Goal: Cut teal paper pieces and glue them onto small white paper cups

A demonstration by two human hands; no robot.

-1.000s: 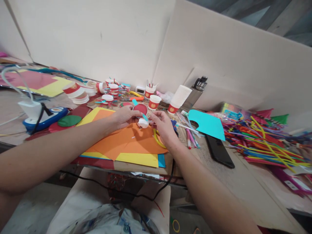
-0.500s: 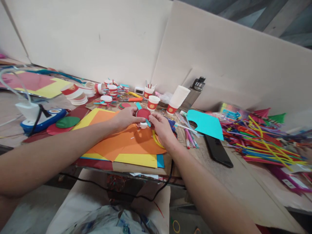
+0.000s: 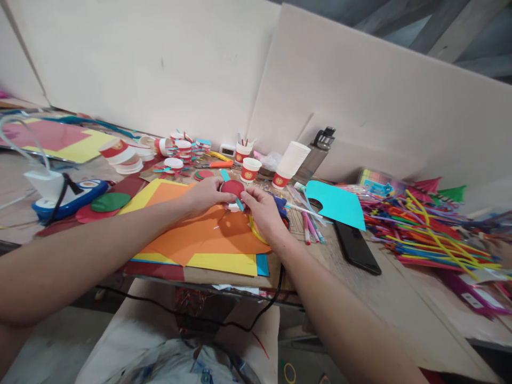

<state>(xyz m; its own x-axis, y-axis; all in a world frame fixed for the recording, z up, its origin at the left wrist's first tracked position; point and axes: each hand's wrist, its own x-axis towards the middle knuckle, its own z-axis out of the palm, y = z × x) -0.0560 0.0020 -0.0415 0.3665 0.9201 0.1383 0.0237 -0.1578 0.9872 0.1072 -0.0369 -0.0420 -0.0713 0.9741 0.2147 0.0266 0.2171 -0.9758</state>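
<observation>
Between my two hands is a small paper cup piece with a round red top and a white lower edge. Light-blue strips stick out from two of its sides. My left hand pinches it from the left, thumb along its near side. On the opposite side, my right hand has its fingers closed on the rim near the lower blue strip. The piece is held just above orange paper, which lies over yellow sheets. Part of the piece is hidden by my fingers.
Behind stand a paper cup, a cup stack and a grey bottle. Cut cup pieces sit back left, near orange-handled scissors. Right are blue paper, a black phone and pipe cleaners; left, a power strip.
The red-topped piece has turned slightly in my hands, and its lower blue strip now lies at a different angle. Both hands keep hold of it. The view has shifted a little.
</observation>
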